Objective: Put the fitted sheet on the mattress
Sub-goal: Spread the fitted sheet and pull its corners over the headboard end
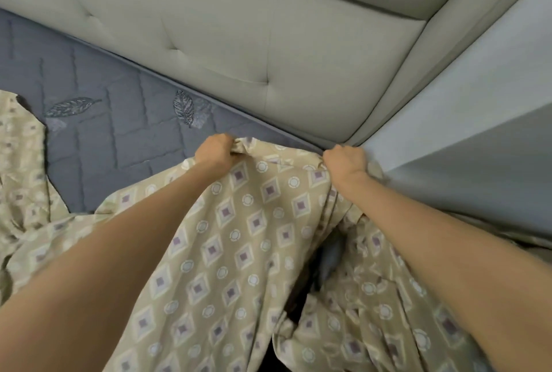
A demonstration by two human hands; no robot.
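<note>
Left hand (pixel 215 150) and right hand (pixel 345 161) each clench the fitted sheet (pixel 239 222) hem. Sheet trails back toward me across the mattress (pixel 119 121). Bare corner just beyond right hand, against headboard (pixel 268 52); I'd lead right.

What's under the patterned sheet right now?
The grey quilted mattress shows past the sheet, whose edge the left hand and right hand grip. A dark gap between folds shows little; the mattress corner is covered.

Left hand (pixel 214 149): extended forward, fisted, gripping fitted sheet (pixel 239 237) edge.
Right hand (pixel 345 159): extended forward, fisted, knuckles up, gripping same edge.
</note>
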